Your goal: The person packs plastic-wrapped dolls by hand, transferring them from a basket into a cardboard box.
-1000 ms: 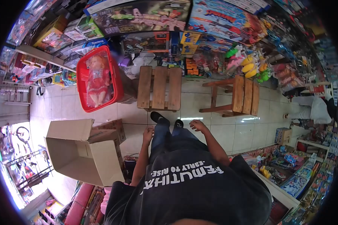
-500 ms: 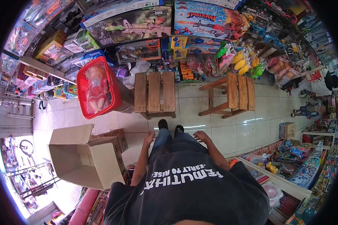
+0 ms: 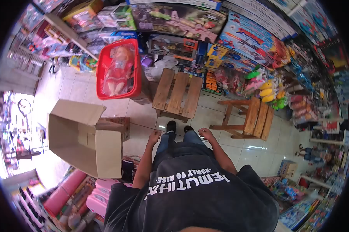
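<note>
My left hand (image 3: 154,137) hangs beside my left thigh, its fingers loosely bent and nothing visible in it. On the other side, my right hand (image 3: 206,134) hangs by my right thigh, fingers slightly apart and holding nothing. Neither hand touches an object. Ahead of my feet stands a slatted wooden stool (image 3: 177,94). To its right is a second wooden stool (image 3: 255,120), nearest to my right hand. Left of my left hand sits an open cardboard box (image 3: 108,154) with raised flaps. Beyond it, a red plastic basket (image 3: 100,83) holds a wrapped doll (image 3: 118,73) in a pink dress.
Boxed toys, including a toy gun box (image 3: 178,21) and a Spider-Man box (image 3: 248,36), line the shelves ahead. Colourful hanging toys (image 3: 266,91) are at right. Pink cases (image 3: 103,197) lie behind on my left. Another person (image 3: 313,154) is at far right.
My view has turned left, so the basket, stools and shelves shift rightward and tilt. The doll shows more fully. Both my hands still hang at my sides.
</note>
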### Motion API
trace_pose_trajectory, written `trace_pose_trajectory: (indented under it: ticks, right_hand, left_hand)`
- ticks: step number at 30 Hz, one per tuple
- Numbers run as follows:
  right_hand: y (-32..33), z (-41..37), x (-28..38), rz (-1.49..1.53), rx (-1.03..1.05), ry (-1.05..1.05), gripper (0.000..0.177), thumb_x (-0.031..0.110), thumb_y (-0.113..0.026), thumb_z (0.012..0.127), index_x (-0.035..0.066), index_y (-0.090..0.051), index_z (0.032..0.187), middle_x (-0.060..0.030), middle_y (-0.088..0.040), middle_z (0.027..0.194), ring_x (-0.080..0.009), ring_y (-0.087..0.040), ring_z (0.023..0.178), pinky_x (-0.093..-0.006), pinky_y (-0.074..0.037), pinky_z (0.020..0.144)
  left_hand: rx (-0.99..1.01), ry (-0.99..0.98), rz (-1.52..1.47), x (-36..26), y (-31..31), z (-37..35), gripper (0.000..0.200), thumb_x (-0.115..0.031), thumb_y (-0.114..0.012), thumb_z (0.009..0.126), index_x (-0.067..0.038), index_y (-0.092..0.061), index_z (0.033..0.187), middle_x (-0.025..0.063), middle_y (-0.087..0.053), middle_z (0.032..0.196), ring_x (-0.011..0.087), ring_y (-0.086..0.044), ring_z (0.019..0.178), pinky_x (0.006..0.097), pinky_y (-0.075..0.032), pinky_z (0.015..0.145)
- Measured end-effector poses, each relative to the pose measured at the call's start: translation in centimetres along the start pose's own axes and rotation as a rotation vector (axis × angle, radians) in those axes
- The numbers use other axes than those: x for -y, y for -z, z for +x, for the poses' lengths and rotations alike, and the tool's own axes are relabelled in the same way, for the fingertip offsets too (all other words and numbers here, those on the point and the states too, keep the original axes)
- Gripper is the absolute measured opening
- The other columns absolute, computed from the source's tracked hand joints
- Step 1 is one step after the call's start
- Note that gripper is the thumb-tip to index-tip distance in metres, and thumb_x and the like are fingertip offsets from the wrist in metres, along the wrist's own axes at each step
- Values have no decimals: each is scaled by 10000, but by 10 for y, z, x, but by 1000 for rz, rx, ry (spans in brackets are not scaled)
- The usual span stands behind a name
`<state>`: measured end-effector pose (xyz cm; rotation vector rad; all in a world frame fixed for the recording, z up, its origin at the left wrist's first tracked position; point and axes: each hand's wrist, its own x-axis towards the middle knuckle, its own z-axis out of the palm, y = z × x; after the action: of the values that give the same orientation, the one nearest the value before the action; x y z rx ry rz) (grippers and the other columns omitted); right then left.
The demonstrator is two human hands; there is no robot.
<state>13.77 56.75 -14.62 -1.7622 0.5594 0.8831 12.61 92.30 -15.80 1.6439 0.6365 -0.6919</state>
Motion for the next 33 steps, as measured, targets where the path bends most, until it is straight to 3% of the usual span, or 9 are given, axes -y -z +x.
trace_pose_trajectory:
  ticks: [8, 14, 18, 20, 28, 33]
  right_hand:
    - [24, 25, 42, -334, 300, 32, 200, 302, -561, 852, 144, -621, 960, 11, -602, 818, -90, -554, 697, -246, -441, 571]
    - [51, 30, 30, -452, 400, 35, 197, 300, -548, 853, 149, -624, 953, 24, -590, 803, -87, -542, 686, -236, -418, 555]
    - [67, 24, 13, -554, 430, -48, 211, 325, -546, 851, 154, -626, 943, 30, -580, 805, -82, -532, 673, -233, -404, 544]
    - [71, 21, 0, -549, 444, -58, 212, 331, -546, 853, 156, -626, 943, 29, -579, 810, -82, -532, 673, -235, -405, 545]
    - [56, -12, -20, -531, 430, -25, 219, 337, -534, 864, 163, -621, 963, 25, -582, 839, -93, -541, 706, -258, -424, 584]
    - [40, -30, -50, -596, 493, 58, 217, 313, -529, 866, 146, -615, 975, 16, -586, 869, -90, -541, 762, -253, -430, 610]
  left_hand:
    - [-293, 177, -302, 56, -60, -66, 279, -273, -567, 807, -57, -576, 983, 61, -621, 841, 143, -577, 738, 265, -449, 583]
    - [-540, 26, -173, 123, -150, -88, 253, -232, -597, 783, -24, -615, 928, 123, -644, 854, 203, -608, 817, 295, -468, 751]
    - [-572, 12, -236, 143, -176, -108, 251, -232, -607, 780, -31, -618, 929, 112, -643, 848, 184, -599, 786, 291, -466, 733]
    - [-491, 128, -474, 132, -176, -127, 251, -228, -617, 777, -37, -617, 939, 98, -641, 834, 159, -583, 749, 284, -463, 701]
    - [-434, 68, -354, 132, -180, -148, 302, -252, -625, 792, -23, -590, 986, 102, -638, 845, 153, -574, 730, 284, -461, 669]
    - [-499, -79, -313, 155, -194, -171, 325, -270, -629, 799, -30, -577, 1012, 115, -637, 850, 172, -585, 738, 292, -465, 681]
